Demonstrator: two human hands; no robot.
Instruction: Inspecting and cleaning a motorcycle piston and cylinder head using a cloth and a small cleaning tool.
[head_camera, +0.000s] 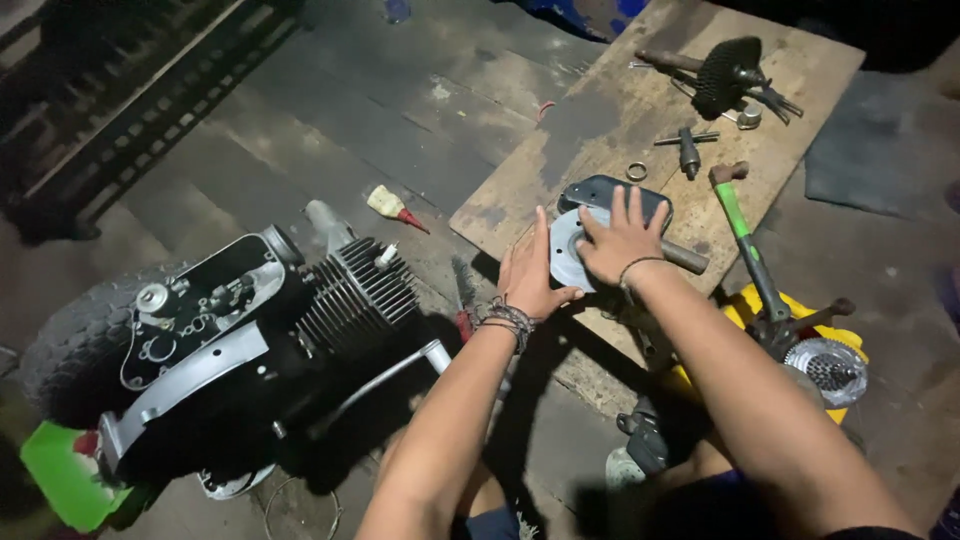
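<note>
We see both forearms bare, no sleeves reaching them. The left hand (528, 280) wears a stack of beaded bracelets at the wrist (several strands, dark), while the right hand (620, 243) wears one thin dark cord.

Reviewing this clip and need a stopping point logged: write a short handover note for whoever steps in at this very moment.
Left hand: open, steadying the edge of the round metal plate.
Right hand: flat, fingers spread, pressing on the plate and the dark cover under it.
Both lie on the wooden board; green-handled hammer to the right, engine to the left.
Done: plate set on the cover.
Left: cannot tell if it is seated.
</note>
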